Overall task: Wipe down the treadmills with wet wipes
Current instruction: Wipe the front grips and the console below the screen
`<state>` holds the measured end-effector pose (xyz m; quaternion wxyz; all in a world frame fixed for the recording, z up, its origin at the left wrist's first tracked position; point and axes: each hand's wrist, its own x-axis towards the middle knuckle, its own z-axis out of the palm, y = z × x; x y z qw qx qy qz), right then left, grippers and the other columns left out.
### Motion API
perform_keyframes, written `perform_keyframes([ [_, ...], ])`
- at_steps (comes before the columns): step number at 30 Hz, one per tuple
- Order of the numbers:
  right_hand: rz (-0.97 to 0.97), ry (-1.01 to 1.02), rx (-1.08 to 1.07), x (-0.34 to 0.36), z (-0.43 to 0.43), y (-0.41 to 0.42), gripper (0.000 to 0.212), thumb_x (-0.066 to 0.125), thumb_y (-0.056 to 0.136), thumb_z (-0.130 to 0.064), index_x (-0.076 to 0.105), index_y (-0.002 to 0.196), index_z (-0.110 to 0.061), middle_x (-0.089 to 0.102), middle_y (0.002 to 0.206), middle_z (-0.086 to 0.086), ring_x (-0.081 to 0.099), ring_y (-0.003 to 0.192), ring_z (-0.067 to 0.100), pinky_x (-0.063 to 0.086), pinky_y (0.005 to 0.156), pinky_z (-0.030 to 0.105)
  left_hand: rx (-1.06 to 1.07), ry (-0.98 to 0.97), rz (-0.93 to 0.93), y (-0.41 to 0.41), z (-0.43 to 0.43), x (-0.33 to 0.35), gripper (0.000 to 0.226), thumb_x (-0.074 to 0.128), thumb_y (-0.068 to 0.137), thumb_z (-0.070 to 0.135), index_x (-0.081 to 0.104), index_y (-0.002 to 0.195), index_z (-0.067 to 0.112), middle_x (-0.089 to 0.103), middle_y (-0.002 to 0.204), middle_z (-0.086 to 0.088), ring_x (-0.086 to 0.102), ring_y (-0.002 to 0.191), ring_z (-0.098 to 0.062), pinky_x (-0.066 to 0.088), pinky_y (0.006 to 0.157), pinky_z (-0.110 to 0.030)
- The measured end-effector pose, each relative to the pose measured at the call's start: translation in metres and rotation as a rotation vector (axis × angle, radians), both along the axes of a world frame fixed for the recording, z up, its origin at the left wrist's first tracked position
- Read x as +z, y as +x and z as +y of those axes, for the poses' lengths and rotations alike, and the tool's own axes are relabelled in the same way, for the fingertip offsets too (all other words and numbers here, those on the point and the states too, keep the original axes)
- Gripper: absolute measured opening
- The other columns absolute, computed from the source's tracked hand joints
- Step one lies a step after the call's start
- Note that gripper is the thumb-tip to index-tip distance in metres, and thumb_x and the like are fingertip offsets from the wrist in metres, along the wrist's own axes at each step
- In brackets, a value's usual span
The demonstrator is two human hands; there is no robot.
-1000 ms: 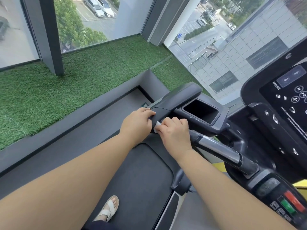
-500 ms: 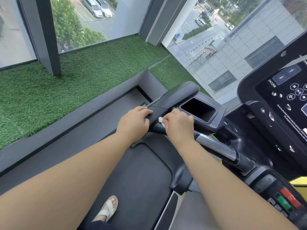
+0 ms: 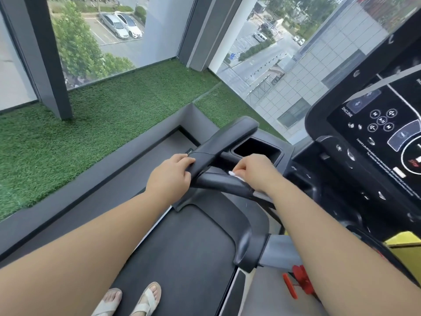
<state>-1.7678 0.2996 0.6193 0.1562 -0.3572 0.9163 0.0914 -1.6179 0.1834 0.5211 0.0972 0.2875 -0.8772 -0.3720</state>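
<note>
The black treadmill (image 3: 182,247), with a dark matte belt and a glossy control panel at the right, fills the lower view. Its matte black tubular handrail (image 3: 218,182) runs crosswise below the console. The small white wet wipe (image 3: 234,174) (only a crumpled corner shows) lies pressed on that handrail, seemingly pinched under the right hand (image 3: 256,172).

Daylight floods through tall windows (image 3: 109,49) up top, green turf (image 3: 102,128) across the ledge, 2 cars (image 3: 121,25) parked upper left.

You show two hands (left hand (image 3: 169,176), right hand (image 3: 257,173)), one wet wipe (image 3: 234,174), one treadmill (image 3: 182,247), two sandals (image 3: 145,299), two parked cars (image 3: 116,25).
</note>
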Motion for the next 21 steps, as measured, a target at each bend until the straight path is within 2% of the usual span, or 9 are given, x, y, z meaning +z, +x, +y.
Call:
perform_keyframes([
  [2, -0.023, -0.183, -0.091, 0.013, 0.010, -0.004, 0.018, 0.059, 0.093, -0.024, 0.074, 0.097, -0.014, 0.071, 0.104, 0.002, 0.061, 0.100, 0.019, 0.045, 0.085, 0.026, -0.010, -0.042, -0.006, -0.002, 0.001, -0.004, 0.043, 0.040, 0.094, 0.015, 0.051, 0.134, 0.024, 0.037, 0.149, 0.008, 0.043, 0.127, -0.021, 0.043, 0.093, -0.035],
  [4, 0.035, -0.284, -0.075, 0.011, 0.010, 0.001, 0.020, 0.057, 0.094, -0.024, 0.074, 0.099, -0.014, 0.069, 0.105, 0.004, 0.060, 0.100, 0.021, 0.044, 0.085, 0.027, -0.094, -0.200, 0.043, -0.003, 0.005, -0.003, 0.041, 0.039, 0.089, 0.017, 0.062, 0.123, 0.018, 0.049, 0.142, 0.001, 0.050, 0.124, -0.029, 0.048, 0.090, -0.042],
  [7, 0.061, -0.097, 0.063, -0.006, -0.001, 0.014, 0.024, 0.051, 0.097, -0.026, 0.072, 0.105, -0.019, 0.064, 0.109, 0.004, 0.057, 0.107, 0.025, 0.043, 0.093, 0.037, -0.244, -0.378, 0.079, -0.013, 0.016, 0.001, 0.047, 0.034, 0.078, 0.023, 0.074, 0.101, 0.013, 0.070, 0.112, -0.005, 0.066, 0.103, -0.032, 0.052, 0.083, -0.050],
  [9, 0.019, -0.024, 0.065, -0.009, 0.001, 0.011, 0.024, 0.049, 0.098, -0.028, 0.070, 0.109, -0.024, 0.063, 0.115, 0.000, 0.055, 0.112, 0.022, 0.042, 0.097, 0.037, -0.302, -0.360, 0.070, -0.020, 0.024, 0.005, 0.043, 0.038, 0.082, 0.020, 0.071, 0.109, 0.011, 0.069, 0.114, -0.004, 0.062, 0.111, -0.030, 0.044, 0.097, -0.047],
  [11, -0.010, 0.020, 0.022, 0.001, 0.012, -0.001, 0.023, 0.051, 0.096, -0.019, 0.072, 0.103, -0.017, 0.066, 0.112, 0.005, 0.058, 0.110, 0.025, 0.044, 0.096, 0.037, -0.310, -0.295, 0.104, -0.026, 0.023, 0.003, 0.043, 0.040, 0.085, 0.019, 0.067, 0.116, 0.008, 0.067, 0.118, -0.006, 0.055, 0.121, -0.030, 0.036, 0.105, -0.043],
  [14, -0.048, 0.072, -0.039, 0.031, 0.037, -0.014, 0.021, 0.054, 0.094, -0.014, 0.072, 0.104, -0.009, 0.069, 0.112, 0.005, 0.060, 0.109, 0.022, 0.044, 0.090, 0.025, -0.321, -0.369, 0.121, -0.026, 0.017, -0.004, 0.045, 0.035, 0.079, 0.024, 0.075, 0.099, 0.012, 0.074, 0.093, 0.001, 0.066, 0.104, -0.026, 0.050, 0.090, -0.041],
  [17, -0.066, -0.205, -0.094, 0.046, 0.037, -0.008, 0.021, 0.057, 0.094, -0.022, 0.073, 0.106, -0.015, 0.068, 0.111, -0.001, 0.058, 0.106, 0.013, 0.035, 0.080, 0.013, -0.336, -0.395, 0.102, -0.026, 0.013, -0.005, 0.046, 0.035, 0.079, 0.026, 0.075, 0.097, 0.014, 0.074, 0.089, 0.004, 0.067, 0.101, -0.024, 0.052, 0.089, -0.038],
  [19, -0.053, -0.208, -0.033, 0.036, 0.023, 0.003, 0.023, 0.056, 0.095, -0.024, 0.073, 0.103, -0.012, 0.067, 0.103, 0.002, 0.058, 0.101, 0.018, 0.038, 0.086, 0.019, -0.331, -0.406, 0.124, -0.026, 0.016, -0.007, 0.046, 0.035, 0.079, 0.026, 0.075, 0.098, 0.014, 0.073, 0.091, 0.003, 0.066, 0.103, -0.025, 0.049, 0.092, -0.034],
  [21, -0.031, -0.113, 0.070, 0.019, 0.015, 0.017, 0.028, 0.054, 0.096, -0.030, 0.070, 0.093, -0.007, 0.060, 0.092, 0.006, 0.057, 0.096, 0.027, 0.044, 0.091, 0.036, -0.308, -0.439, 0.154, -0.026, 0.016, -0.009, 0.045, 0.036, 0.080, 0.026, 0.074, 0.099, 0.013, 0.073, 0.092, 0.003, 0.066, 0.104, -0.025, 0.039, 0.097, -0.032],
])
